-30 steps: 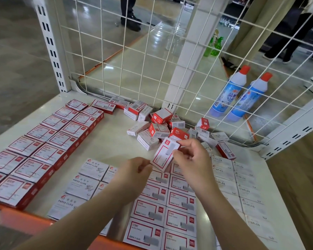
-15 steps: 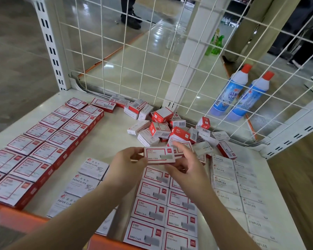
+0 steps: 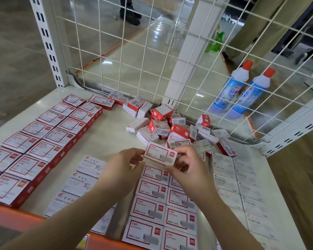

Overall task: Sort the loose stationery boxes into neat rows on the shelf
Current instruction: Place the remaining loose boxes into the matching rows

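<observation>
two hands, left hand (image 3: 124, 164) and right hand (image 3: 186, 164), pinch my staple box (image 3: 160, 154); i'd lower it level, square against the red-framed row (image 3: 154, 175) mid-shelf.

Left hand (image 3: 124, 166) and right hand (image 3: 187, 164) hold a staples box (image 3: 159, 153) above the shelf (image 3: 105, 139).

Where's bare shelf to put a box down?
Bare strip between the red boxes and the paper-clip boxes, widening toward the loose pile. Small bare corner right of the pile by the post. Crowded: the pile and staples rows.
</observation>
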The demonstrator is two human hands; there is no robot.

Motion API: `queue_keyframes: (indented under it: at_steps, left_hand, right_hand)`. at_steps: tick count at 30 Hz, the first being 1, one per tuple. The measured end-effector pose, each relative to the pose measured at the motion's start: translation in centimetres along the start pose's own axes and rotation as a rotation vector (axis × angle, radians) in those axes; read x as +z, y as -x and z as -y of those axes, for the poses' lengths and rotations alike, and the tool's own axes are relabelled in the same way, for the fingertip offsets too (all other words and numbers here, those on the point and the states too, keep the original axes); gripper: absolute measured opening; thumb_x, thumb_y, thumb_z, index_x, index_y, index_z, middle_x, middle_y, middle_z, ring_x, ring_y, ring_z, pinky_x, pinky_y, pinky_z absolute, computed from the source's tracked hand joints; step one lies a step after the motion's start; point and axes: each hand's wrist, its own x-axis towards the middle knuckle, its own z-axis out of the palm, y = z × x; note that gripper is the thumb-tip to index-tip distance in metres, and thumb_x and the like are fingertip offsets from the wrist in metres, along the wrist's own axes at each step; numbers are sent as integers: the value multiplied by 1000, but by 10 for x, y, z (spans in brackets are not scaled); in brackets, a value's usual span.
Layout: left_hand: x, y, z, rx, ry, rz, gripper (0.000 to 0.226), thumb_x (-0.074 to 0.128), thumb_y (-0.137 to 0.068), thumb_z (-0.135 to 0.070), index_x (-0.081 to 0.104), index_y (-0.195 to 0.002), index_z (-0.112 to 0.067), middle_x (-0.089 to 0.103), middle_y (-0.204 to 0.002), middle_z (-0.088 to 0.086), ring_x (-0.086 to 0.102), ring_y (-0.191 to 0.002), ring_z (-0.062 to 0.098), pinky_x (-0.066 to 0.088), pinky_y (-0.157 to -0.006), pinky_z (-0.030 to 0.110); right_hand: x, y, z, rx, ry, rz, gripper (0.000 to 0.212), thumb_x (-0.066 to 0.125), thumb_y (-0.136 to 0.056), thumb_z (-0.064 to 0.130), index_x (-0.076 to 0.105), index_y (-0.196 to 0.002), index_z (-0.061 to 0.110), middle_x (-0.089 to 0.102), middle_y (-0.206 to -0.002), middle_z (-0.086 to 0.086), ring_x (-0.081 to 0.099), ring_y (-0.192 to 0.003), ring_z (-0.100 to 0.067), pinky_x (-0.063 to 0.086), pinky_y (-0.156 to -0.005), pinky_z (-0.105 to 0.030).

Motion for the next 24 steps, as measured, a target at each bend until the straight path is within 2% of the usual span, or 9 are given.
queue_keyframes:
  at_steps: [2,6,10,13,18,21,24]
  left_hand:
    - [2,0,1,12,4,6,31,53,-92,-21,54,-122,-27,54,-93,-20,57,-79,2,45,-51,8]
    - [5,0,2,36,-14,-9,34,54,-91,-20,52,-125,-26,54,-98,-16,55,-93,6,47,-65,12]
    - [6,-1,2,28,-16,1,31,52,-92,-18,53,-122,-26,51,-94,-19,54,-92,7,45,-59,9]
    - [6,-2,3,42,-34,3,31,51,-92,-18,53,-123,-26,50,-92,-20,53,-91,6,45,-61,9]
    - [5,-3,3,77,-99,-5,34,49,-93,-21,51,-127,-25,52,-102,-15,53,-93,6,45,-58,7]
    - [2,-5,2,111,-193,-25,37,47,-94,-23,48,-130,-26,52,-114,-12,51,-95,5,43,-60,8]
    - [-1,-6,2,138,-258,-43,37,46,-94,-23,47,-131,-26,52,-120,-10,48,-96,3,43,-71,12]
  right_hand:
    - [0,-1,-1,0,26,9,34,72,-79,32,45,-99,40,66,-84,18,57,-79,14,40,-58,-4]
    - [-2,-2,-3,-7,47,55,34,69,-82,32,40,-95,44,62,-81,23,55,-80,17,38,-59,0]
    - [-1,-4,-5,9,50,77,33,66,-83,33,40,-100,44,65,-89,20,56,-81,15,40,-60,-5]
    - [-1,-6,-6,14,48,77,34,66,-83,35,41,-104,44,66,-92,19,57,-83,13,39,-63,-7]
    - [-3,-6,-6,19,41,75,33,66,-82,38,40,-100,47,66,-90,20,58,-82,11,42,-61,-7]
    - [-6,-7,-8,41,73,103,36,66,-82,38,41,-108,43,66,-90,19,60,-81,7,43,-65,-11]
    - [-7,-8,-10,60,139,169,39,65,-85,33,42,-116,36,65,-91,15,58,-80,6,42,-64,-11]
